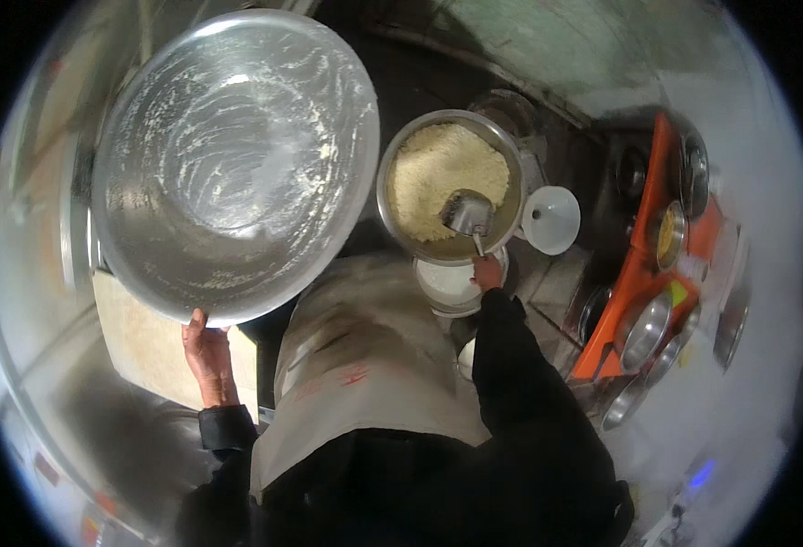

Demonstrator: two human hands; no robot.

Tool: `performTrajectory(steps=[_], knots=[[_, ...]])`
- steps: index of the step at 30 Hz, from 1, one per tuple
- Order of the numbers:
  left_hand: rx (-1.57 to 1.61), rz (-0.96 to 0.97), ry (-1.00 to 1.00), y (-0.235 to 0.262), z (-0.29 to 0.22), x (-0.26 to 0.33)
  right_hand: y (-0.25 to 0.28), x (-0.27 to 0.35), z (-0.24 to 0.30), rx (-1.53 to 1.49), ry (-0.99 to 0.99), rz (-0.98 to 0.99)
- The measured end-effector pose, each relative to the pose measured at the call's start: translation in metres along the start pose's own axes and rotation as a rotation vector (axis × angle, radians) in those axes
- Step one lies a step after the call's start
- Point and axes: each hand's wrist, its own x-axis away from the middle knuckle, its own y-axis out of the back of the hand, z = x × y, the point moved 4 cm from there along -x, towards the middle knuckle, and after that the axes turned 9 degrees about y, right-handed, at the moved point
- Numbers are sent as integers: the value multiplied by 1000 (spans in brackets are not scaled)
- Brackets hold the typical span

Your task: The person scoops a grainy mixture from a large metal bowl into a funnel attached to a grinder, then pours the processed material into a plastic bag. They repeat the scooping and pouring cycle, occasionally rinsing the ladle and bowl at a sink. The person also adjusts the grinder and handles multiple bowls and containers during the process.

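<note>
My left hand (207, 360) grips the near rim of a wide metal basin (247, 155), thumb on the inside. Pale, crumbly residue streaks the basin's inner wall and bottom. In my right hand (487, 273) is the handle of a metal scoop (468, 213). The scoop's head rests on a pale yellow, grainy heap (442, 169) inside a smaller metal bowl (389, 214). That bowl stands to the right of the basin, and a white round container (447, 283) shows partly beneath its near side.
Right of the bowl sits a white funnel (551, 221). Farther right, an orange rack or shelf (616, 305) carries several metal bowls (646, 333), one with yellow contents. A pale board (137, 342) lies at the left under the basin. My apron (365, 365) fills the near middle.
</note>
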Motion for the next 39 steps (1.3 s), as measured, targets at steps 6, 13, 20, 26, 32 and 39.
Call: performTrajectory(steps=[6,13,20,26,32,39], knots=[[-67,-142,33,-6,11,-1,-10,-61,52,219,245,-162],[-65,-153,19,-34,0,-3,-52,-195,75,300,104,68],[-17,-68,26,-46,4,0,-46,-152,3,223,123,39],[-48,-217,14,-44,6,-1,-86,-99,29,198,282,225],[-72,-132,18,-30,6,-3,-73,-118,-6,378,155,419],[-66,-93,31,-12,4,1,-68,-89,-1,230,365,61]])
